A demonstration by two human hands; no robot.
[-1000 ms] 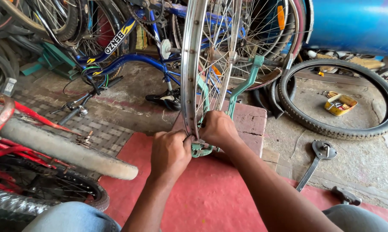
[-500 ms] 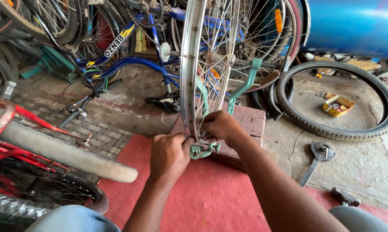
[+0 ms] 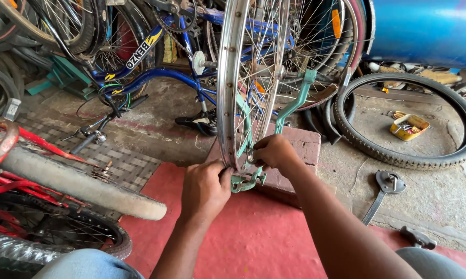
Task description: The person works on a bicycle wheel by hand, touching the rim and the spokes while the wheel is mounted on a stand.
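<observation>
1. A bare metal wheel rim [image 3: 226,88] with thin spokes stands upright in a pale green truing stand [image 3: 295,103], in the middle of the view, and its lowest part is between the two hands
2. The left hand [image 3: 206,190] is closed around the bottom edge of the rim, with the thumb and fingertips pinching it from the left side
3. The right hand [image 3: 274,152] is curled on the spokes just inside the rim, on the right side; a small tool may be inside the fingers, but I cannot tell
4. The green foot of the stand [image 3: 246,182] shows between the two hands, and it rests on a reddish stone block [image 3: 305,147]
5. Under the arms lies a red mat [image 3: 243,243] on the floor
6. To the left, a red bicycle [image 3: 31,175] with a pale tyre lies close to the left knee
7. Behind the rim, a blue bicycle frame [image 3: 155,77] with a yellow and white label on its tube leans among other wheels
8. To the right, a black tyre [image 3: 406,119] lies flat on the ground; inside its ring stands a small open yellow box [image 3: 409,126], rectangular, with small parts in it
9. A flat metal wrench [image 3: 382,192] lies on the concrete near the right arm
10. In the top right corner is a big blue curved body [image 3: 424,28]
</observation>
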